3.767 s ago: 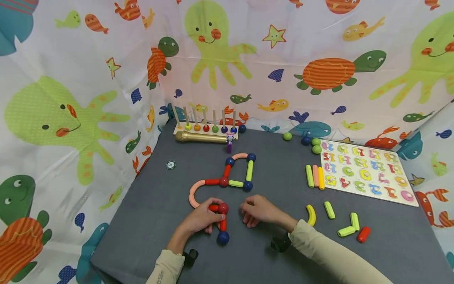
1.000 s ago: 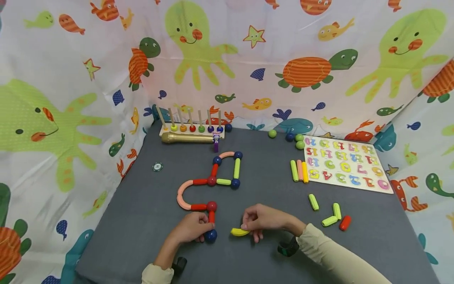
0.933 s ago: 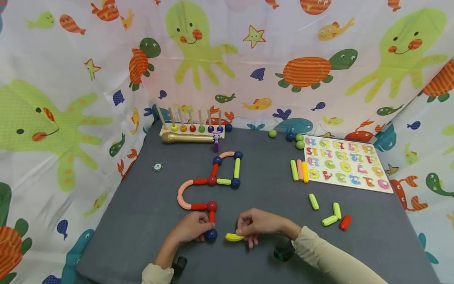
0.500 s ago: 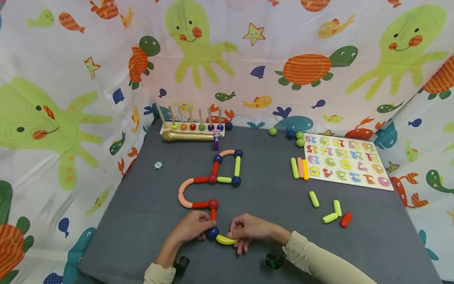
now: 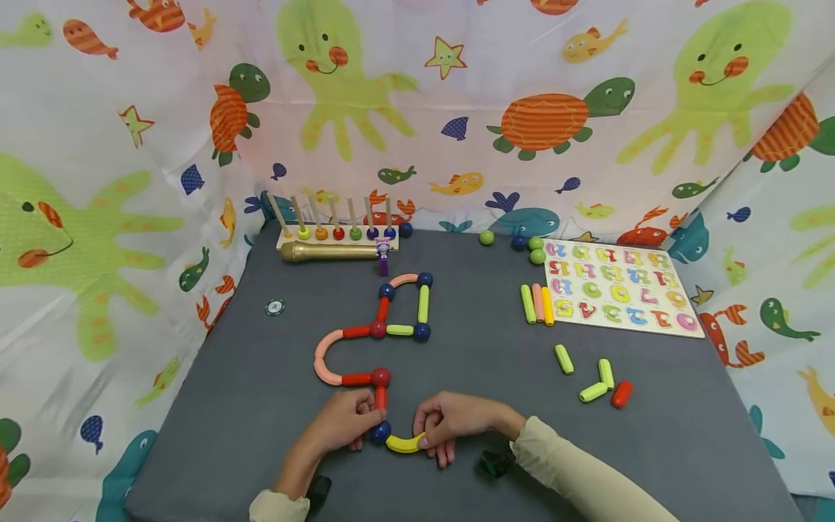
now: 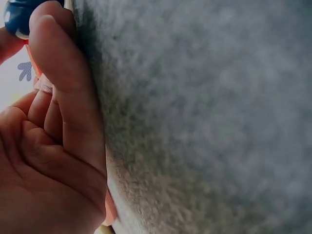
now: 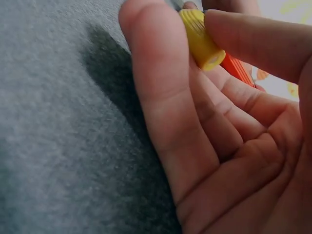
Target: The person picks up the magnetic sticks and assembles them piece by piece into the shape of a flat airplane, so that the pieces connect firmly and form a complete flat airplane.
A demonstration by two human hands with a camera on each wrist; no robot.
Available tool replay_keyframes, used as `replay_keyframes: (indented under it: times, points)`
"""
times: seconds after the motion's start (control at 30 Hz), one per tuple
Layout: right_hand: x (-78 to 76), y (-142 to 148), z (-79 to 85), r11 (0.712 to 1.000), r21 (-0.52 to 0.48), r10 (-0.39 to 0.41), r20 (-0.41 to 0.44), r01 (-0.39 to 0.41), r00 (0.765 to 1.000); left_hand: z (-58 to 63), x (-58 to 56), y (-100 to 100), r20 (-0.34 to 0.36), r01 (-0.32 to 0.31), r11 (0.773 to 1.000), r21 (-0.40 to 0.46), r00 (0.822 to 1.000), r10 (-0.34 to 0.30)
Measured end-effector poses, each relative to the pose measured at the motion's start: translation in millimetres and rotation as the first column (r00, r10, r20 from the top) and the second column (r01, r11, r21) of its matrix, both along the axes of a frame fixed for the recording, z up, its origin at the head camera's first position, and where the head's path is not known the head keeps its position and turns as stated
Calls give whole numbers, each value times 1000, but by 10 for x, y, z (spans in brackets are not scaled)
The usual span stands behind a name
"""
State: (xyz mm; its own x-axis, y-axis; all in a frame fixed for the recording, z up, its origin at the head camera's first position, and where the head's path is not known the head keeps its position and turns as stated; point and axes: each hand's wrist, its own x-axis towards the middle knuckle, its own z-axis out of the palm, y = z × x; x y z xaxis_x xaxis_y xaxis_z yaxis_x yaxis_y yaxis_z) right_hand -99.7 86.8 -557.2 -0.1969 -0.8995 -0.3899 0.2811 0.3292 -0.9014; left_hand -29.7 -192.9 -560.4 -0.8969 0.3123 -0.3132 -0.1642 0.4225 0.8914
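Left hand (image 5: 341,420) pinches a glossy dark-blue plastic-looking ball (image 5: 380,433). Right hand (image 5: 453,420) pinches 1 end of a yellow curved plastic-looking rod (image 5: 402,444) between the 2 hands, its other end against the ball. Step in hand, as judged: joining these 2 pieces. Next move appears to call for confirming a firm seat before release.

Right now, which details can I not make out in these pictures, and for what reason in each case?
- Head view: the right-side end of the yellow curved piece, covered by the right hand.
- Head view: the print on the round chip, too small to read.
- Left wrist view: the whole blue ball, cut by the top edge and partly covered by the left hand.
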Motion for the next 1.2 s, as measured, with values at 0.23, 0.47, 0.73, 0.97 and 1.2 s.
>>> replay_keyframes:
  times: [0.23, 0.47, 0.73, 0.97, 1.2]
  points:
    - [-104, -42, 30, 999, 33, 10, 11, -10, 1000, 14, -83, -69, 68, 69, 996, 61, 995, -73]
    - [-717, -26, 316, 997, 79, 21, -236, -2, 971, 3, -134, -93, 115, 90, 993, 76, 988, -98]
    - [-1663, -130, 712, 949, -11, -280, -489, 315, 826, 22, -156, -72, 181, 107, 989, 102, 975, -125]
    - [-2367, -571, 913, 894, 35, -271, -751, 446, 602, 42, -170, -128, 215, 127, 981, 145, 964, -157]
    - [-2844, -868, 890, 874, 200, -19, -897, 443, 442, 22, -172, -62, 215, 81, 987, 140, 970, -110]
